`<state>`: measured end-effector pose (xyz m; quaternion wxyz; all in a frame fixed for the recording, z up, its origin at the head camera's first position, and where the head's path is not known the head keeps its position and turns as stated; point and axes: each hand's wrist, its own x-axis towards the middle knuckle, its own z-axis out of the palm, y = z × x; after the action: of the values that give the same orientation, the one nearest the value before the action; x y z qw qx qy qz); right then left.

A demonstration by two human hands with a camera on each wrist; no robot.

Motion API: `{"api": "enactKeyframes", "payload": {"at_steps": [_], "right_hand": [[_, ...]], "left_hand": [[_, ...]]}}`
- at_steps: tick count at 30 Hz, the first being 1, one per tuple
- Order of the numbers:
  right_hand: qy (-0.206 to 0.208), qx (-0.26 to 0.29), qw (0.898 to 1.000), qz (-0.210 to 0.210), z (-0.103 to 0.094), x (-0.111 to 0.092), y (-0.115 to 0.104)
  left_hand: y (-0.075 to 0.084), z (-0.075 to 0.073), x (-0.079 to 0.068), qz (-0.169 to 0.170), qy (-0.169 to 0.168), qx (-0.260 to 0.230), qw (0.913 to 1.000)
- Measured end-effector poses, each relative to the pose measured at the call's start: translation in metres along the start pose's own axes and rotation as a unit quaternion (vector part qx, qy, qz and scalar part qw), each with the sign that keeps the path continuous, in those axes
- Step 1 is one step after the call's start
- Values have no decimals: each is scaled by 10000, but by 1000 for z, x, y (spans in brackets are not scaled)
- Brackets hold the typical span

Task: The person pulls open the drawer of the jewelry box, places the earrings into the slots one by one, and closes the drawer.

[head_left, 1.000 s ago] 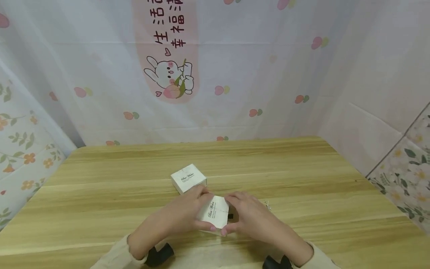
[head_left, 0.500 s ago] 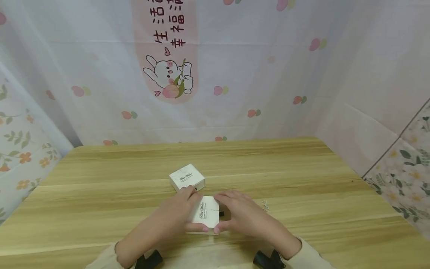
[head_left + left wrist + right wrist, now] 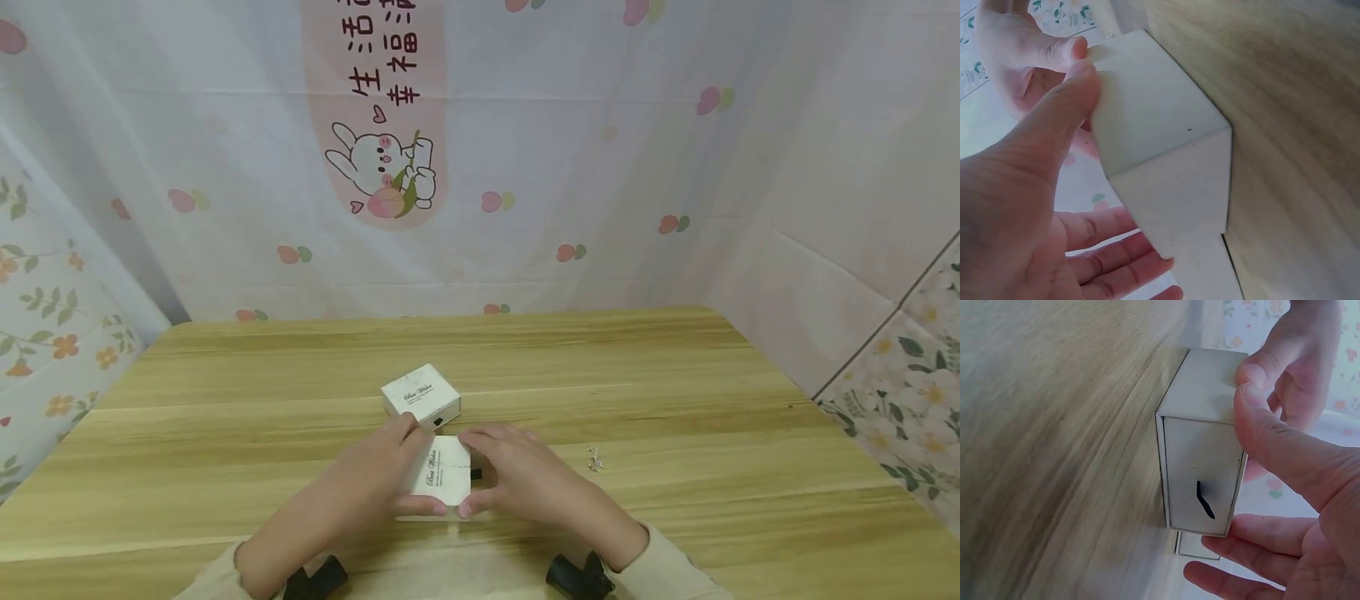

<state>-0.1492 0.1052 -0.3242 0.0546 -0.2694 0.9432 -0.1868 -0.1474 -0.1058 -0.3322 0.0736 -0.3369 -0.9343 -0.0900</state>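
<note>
In the head view, a small white drawer box (image 3: 444, 473) printed "Best Wishes" lies flat on the wooden table between both hands. My left hand (image 3: 378, 467) grips its left part, thumb along the near side and fingers at the far side. My right hand (image 3: 517, 475) holds the right corners the same way. Between the right thumb and fingers, a black ribbon tab (image 3: 1202, 499) sticks out of the box's drawer face, which sits inside the sleeve. The thumb tips nearly meet on the near side. A second white box (image 3: 422, 396) stands just behind, its own black tab facing the near right.
A little cluster of thin silvery pieces (image 3: 595, 459), too small to tell, lies on the table (image 3: 675, 392) right of the right hand. Patterned curtains (image 3: 540, 167) hang behind the table and at both sides. Black straps or mounts (image 3: 579, 577) sit at both wrists.
Both hands have slid the near box to the left along the table. The far box's black tab has come into sight. The far box stays in place.
</note>
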Motion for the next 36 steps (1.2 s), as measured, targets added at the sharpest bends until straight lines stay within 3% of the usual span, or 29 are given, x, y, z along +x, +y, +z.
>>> {"api": "enactKeyframes", "payload": {"at_steps": [16, 36], "right_hand": [[-121, -84, 9998, -125, 7, 10, -10], [-131, 102, 9996, -232, 14, 9, -13]], "left_hand": [[-5, -14, -6, -204, -221, 237, 9993], [-2, -17, -8, -503, -576, 544, 9956]]}}
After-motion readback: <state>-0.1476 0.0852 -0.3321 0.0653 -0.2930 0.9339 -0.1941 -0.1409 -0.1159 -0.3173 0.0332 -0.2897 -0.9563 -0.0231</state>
